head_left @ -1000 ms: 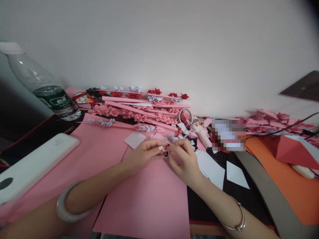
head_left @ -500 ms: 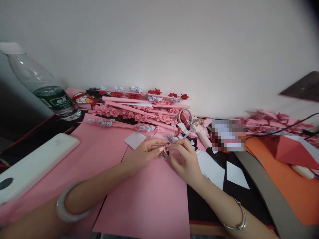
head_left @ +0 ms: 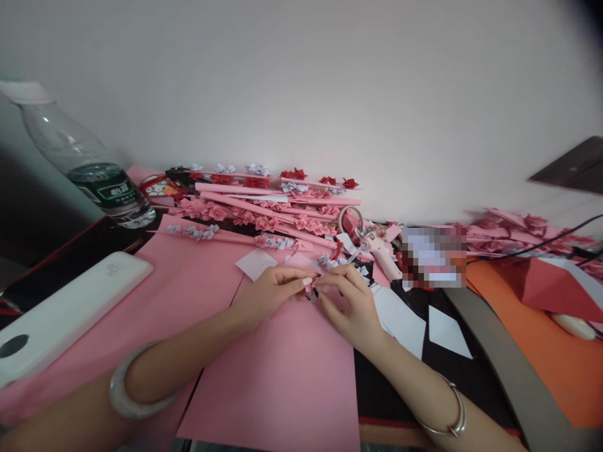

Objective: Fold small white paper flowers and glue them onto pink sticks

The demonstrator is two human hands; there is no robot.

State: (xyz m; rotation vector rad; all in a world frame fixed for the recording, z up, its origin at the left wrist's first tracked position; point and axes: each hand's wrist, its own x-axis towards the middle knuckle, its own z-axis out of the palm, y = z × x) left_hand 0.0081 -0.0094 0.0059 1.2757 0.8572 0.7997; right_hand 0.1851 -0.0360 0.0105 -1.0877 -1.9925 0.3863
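Note:
My left hand (head_left: pixel 271 293) and my right hand (head_left: pixel 351 301) meet over a large pink paper sheet (head_left: pixel 282 383). Between their fingertips is a small pink paper flower (head_left: pixel 309 287), pinched from both sides and partly covered by the fingers. Both hands are closed on it. Just beyond the fingers lie a pale square of paper (head_left: pixel 255 264) and some small white paper flowers (head_left: pixel 325 258). A pink glue gun (head_left: pixel 382 254) rests behind my right hand.
Pink paper stems (head_left: pixel 277 213) with pink, red and white flowers lie along the wall. A water bottle (head_left: pixel 103 182) and white power bank (head_left: pixel 80 307) are at left. White sheets (head_left: pixel 400 320), orange paper (head_left: pixel 556 358) and a tape roll (head_left: pixel 350 219) lie to the right.
My hands stay in nearly the same place. The fingertips have shifted slightly around the small pink flower, and the whole view has moved a little.

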